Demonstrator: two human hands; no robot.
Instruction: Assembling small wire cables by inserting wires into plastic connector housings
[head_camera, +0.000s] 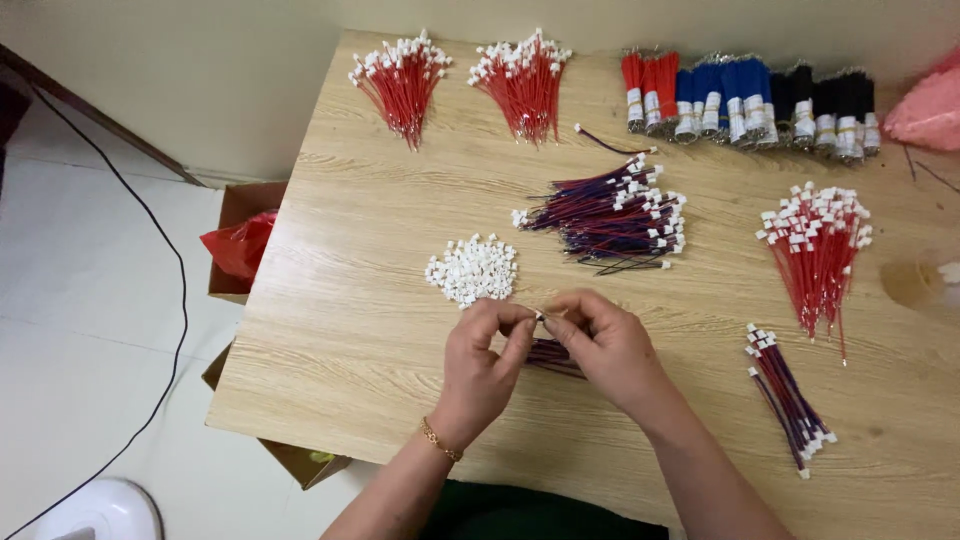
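1. The left hand (480, 365) and right hand (605, 345) meet fingertip to fingertip over the table (350, 300).
2. Both pinch a tiny white connector (538, 315), held just below the connector pile (472, 268).
3. Red-and-blue wires (553, 357) lie under the hands.
4. A finished wire heap (615, 215) sits beyond them.

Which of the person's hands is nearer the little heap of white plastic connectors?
Left. The left hand sits just below the white connector heap; the right hand is further off to its right.
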